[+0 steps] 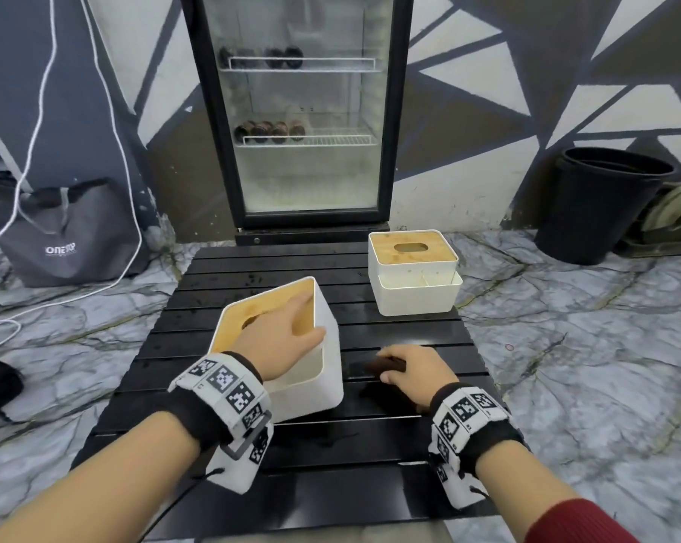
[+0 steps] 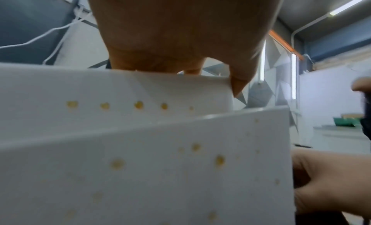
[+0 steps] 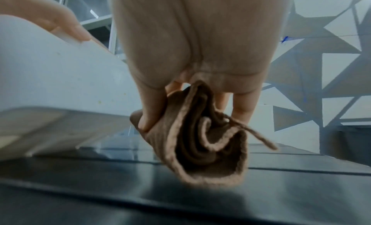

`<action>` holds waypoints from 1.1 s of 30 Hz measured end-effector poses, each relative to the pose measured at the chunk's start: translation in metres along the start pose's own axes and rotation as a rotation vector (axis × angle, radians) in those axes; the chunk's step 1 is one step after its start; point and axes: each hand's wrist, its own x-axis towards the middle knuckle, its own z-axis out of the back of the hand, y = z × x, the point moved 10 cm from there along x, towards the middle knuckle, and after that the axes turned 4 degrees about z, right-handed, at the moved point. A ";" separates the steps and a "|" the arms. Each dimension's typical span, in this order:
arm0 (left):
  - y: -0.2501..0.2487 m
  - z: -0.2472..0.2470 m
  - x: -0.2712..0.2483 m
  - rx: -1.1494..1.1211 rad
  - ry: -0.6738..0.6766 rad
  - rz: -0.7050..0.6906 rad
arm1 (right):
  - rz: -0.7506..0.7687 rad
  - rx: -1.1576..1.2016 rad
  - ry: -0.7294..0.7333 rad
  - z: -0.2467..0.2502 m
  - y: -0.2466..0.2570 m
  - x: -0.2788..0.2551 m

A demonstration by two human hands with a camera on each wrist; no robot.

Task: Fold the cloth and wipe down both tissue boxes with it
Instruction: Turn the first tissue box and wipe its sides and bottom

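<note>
Gripping one tilted tissue box point(image 1: 307, 370), the left hand point(image 1: 280, 339); right hand point(image 1: 417, 372) fingers clutch one folded cloth point(image 3: 202, 141); a second box point(image 1: 413, 295) stands apart.

The tilted white tissue box with a bamboo lid point(image 1: 292, 346) sits on the black slatted table point(image 1: 409, 339) under the left hand's fingers point(image 1: 303, 307). The folded brown cloth point(image 1: 386, 365) lies within the right hand's fingers point(image 1: 393, 352), just right of that box. The second white tissue box point(image 1: 413, 272) stands beyond them, well apart.
</note>
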 end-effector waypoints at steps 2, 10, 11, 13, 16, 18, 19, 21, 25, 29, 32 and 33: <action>0.005 0.020 0.000 -0.178 -0.081 -0.020 | 0.098 0.140 -0.108 0.013 0.020 -0.001; 0.029 0.038 -0.001 -0.825 -0.087 -0.013 | 0.455 0.266 -0.205 0.025 0.103 -0.019; 0.030 0.038 -0.002 -0.838 -0.097 -0.016 | 0.463 0.256 -0.203 0.022 0.105 -0.020; 0.034 0.038 -0.004 -0.863 -0.116 -0.024 | 0.475 0.235 -0.188 0.017 0.109 -0.022; 0.042 0.038 -0.006 -0.924 -0.136 -0.020 | 0.513 0.200 -0.192 0.011 0.117 -0.028; 0.047 0.038 -0.006 -0.968 -0.133 -0.009 | 0.537 0.191 -0.193 0.010 0.124 -0.030; 0.048 0.037 -0.006 -0.978 -0.125 -0.007 | 0.541 0.194 -0.192 0.010 0.126 -0.030; 0.048 0.037 -0.006 -1.000 -0.098 -0.016 | 0.539 0.196 -0.194 0.010 0.129 -0.029; 0.052 0.036 -0.008 -1.057 -0.042 -0.040 | 0.534 0.213 -0.217 0.012 0.132 -0.023; 0.055 0.034 -0.010 -1.074 -0.001 -0.051 | 0.520 0.217 -0.249 0.016 0.133 -0.011; 0.053 0.032 -0.010 -1.078 0.031 -0.067 | 0.504 0.213 -0.270 0.022 0.132 -0.002; 0.053 0.031 -0.010 -1.077 0.041 -0.070 | 0.498 0.214 -0.276 0.023 0.132 0.001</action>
